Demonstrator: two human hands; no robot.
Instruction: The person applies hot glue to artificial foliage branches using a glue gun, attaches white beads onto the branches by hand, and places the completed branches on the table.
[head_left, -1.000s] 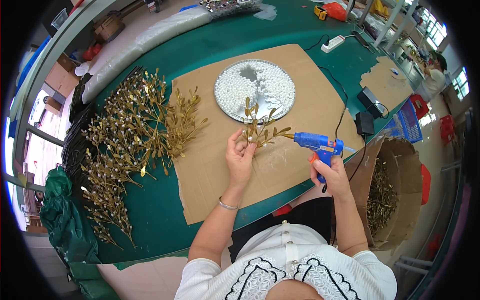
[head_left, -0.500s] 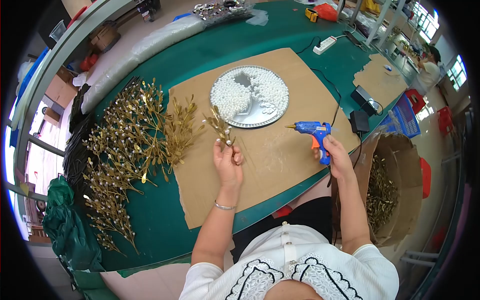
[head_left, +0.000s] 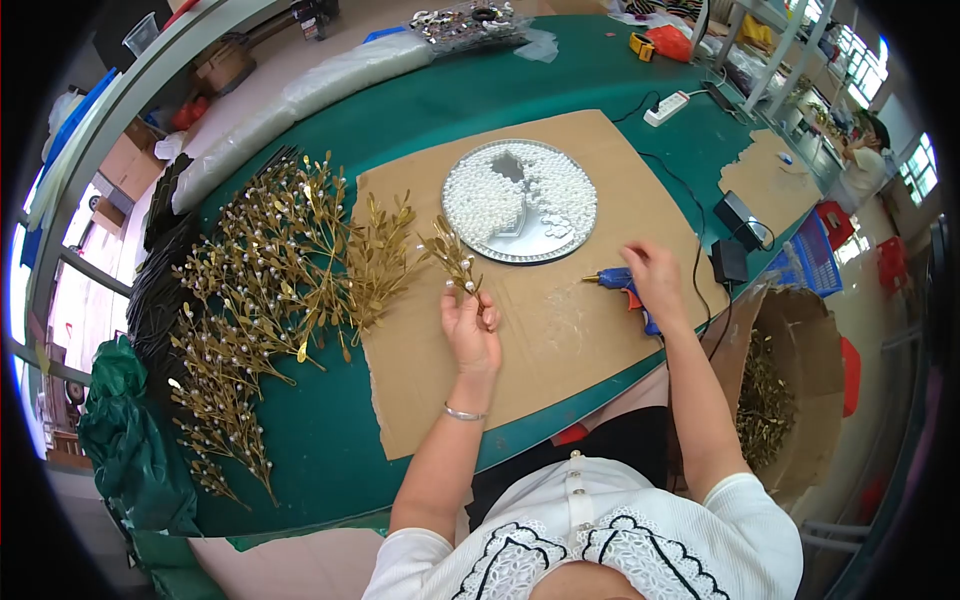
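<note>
In my left hand (head_left: 472, 328), closed in a pinch, is a gold leaf sprig (head_left: 452, 257) with white pearls at its lower end, held upright above the cardboard. A blue glue gun (head_left: 612, 278) with an orange trigger lies on the cardboard, nozzle pointing left. My right hand (head_left: 657, 282) is just over the gun's rear, off its handle and hiding part of it; its fingers are loosely bent with nothing visible in them. Beyond both hands sits a round silver tray (head_left: 549, 258) of loose white pearls.
Gold sprigs with pearls (head_left: 250, 290) and plainer gold sprigs (head_left: 380, 262) are spread at the left. Under the tray lies a cardboard sheet (head_left: 540, 370). Black cords and a power adapter (head_left: 729, 262) are at the right. A carton (head_left: 815, 400) holding sprigs stands beside the table.
My right hand has let go of the glue gun, which now lies on the cardboard, and has risen over it. My left hand still holds the sprig in much the same place.
</note>
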